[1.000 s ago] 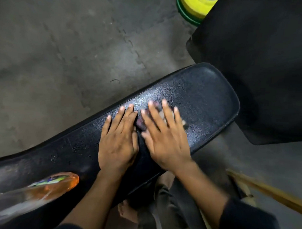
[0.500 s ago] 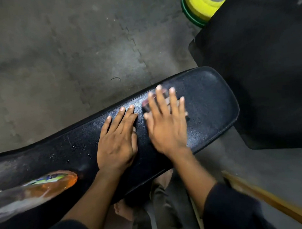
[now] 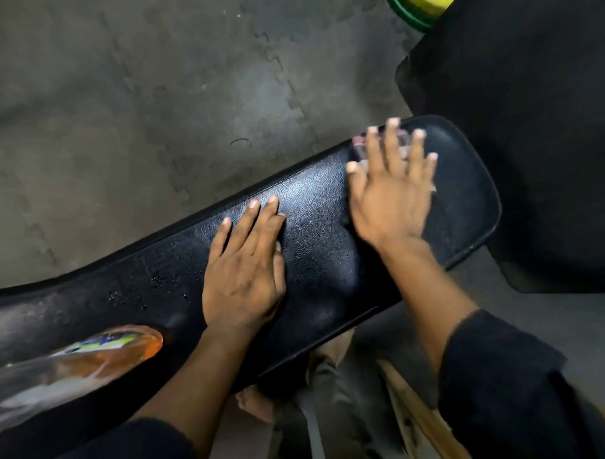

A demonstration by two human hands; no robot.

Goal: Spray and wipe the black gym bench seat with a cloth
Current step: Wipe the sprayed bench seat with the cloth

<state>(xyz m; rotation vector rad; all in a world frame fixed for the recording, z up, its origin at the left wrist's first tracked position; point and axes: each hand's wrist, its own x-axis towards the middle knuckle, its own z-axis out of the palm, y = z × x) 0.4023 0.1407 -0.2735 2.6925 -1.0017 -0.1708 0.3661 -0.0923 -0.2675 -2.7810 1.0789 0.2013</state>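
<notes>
The black gym bench seat (image 3: 322, 235) runs from lower left to upper right across the view. My left hand (image 3: 244, 272) lies flat on its middle, fingers together, holding nothing. My right hand (image 3: 392, 188) presses flat near the seat's far right end, fingers spread over a small pinkish cloth (image 3: 360, 143) that shows only between and beyond the fingertips. A spray bottle with orange liquid (image 3: 93, 357) lies on the seat at the lower left, blurred. Small droplets (image 3: 152, 286) dot the seat left of my left hand.
A second black pad (image 3: 530, 118) stands to the right, close to the seat's end. Yellow and green weight plates (image 3: 420, 5) sit at the top right. Grey floor mats (image 3: 153, 114) lie beyond the bench. A wooden bar (image 3: 421, 421) and a bare foot (image 3: 255, 402) show below.
My right hand has slid the cloth along the seat toward its far right end. My left hand has stayed flat in the same spot. The bottle has not moved.
</notes>
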